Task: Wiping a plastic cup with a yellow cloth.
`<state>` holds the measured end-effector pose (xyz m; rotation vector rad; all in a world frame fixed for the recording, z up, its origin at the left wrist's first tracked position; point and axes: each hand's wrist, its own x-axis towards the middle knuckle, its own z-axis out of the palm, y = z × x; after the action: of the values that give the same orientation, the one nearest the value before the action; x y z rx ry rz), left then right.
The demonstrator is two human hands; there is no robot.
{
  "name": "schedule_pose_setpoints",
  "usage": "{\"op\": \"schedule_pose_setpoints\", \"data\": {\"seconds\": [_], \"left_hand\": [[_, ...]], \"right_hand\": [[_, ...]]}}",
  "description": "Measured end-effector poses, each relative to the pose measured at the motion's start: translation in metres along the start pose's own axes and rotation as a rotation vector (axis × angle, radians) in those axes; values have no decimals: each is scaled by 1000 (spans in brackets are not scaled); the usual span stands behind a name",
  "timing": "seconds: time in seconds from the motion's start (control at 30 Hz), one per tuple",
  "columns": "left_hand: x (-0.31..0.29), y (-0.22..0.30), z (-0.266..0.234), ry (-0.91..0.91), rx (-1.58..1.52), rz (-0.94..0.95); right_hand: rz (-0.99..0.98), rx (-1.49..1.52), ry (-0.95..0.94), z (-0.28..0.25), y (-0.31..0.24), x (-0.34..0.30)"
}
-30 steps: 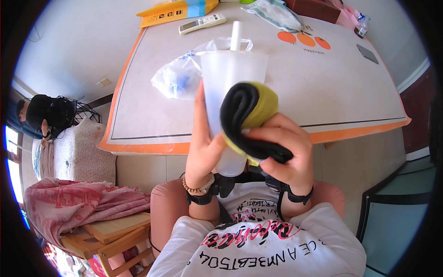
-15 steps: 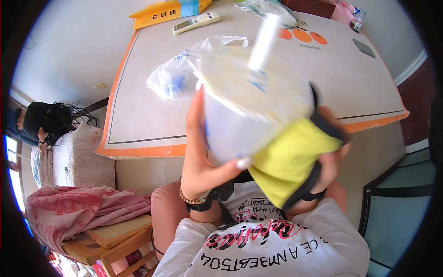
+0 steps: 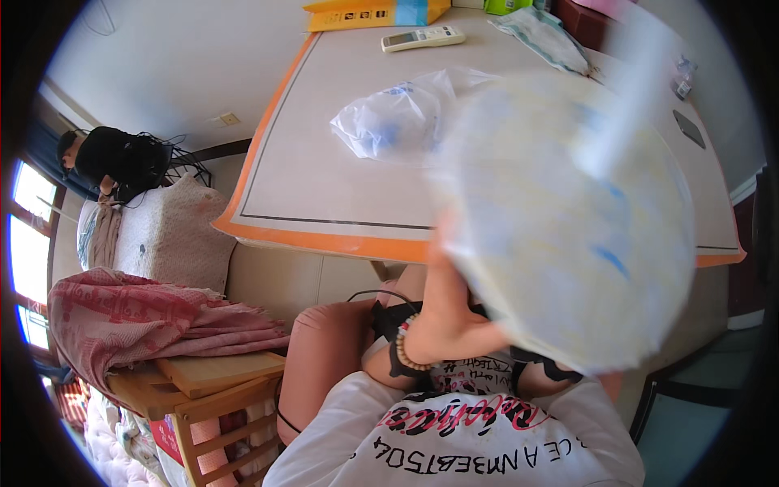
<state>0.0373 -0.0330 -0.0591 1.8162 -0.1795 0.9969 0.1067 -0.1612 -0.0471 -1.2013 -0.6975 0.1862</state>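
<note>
Translucent plastic cup (image 3: 568,219), blurred, close up, left hand (image 3: 450,312) beneath

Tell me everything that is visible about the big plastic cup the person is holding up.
The plastic cup is very close to the camera and blurred. It looks translucent white with pale yellow contents and small blue marks on its lid, which faces the camera. A pale straw rises from it toward the upper right. The left hand grips it from below, at its lower left. The right hand is hidden behind it. It covers part of the table.
</note>
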Motion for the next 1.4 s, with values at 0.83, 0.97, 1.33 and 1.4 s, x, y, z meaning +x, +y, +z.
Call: {"op": "schedule_pose_setpoints", "data": {"seconds": [0.83, 0.97, 1.33, 1.4], "left_hand": [[-4, -19, -1, 143, -505, -292], [-17, -38, -16, -44, -573, -268], [37, -7, 3, 385, -265, -159], [41, -7, -2, 378, -227, -216]], "right_hand": [[-174, -162, -353, 5, 3, 37], [-123, -227, -339, 3, 2, 40], [-79, 0, -279, -9, 8, 42], [-67, 12, -266, -12, 7, 41]]}}
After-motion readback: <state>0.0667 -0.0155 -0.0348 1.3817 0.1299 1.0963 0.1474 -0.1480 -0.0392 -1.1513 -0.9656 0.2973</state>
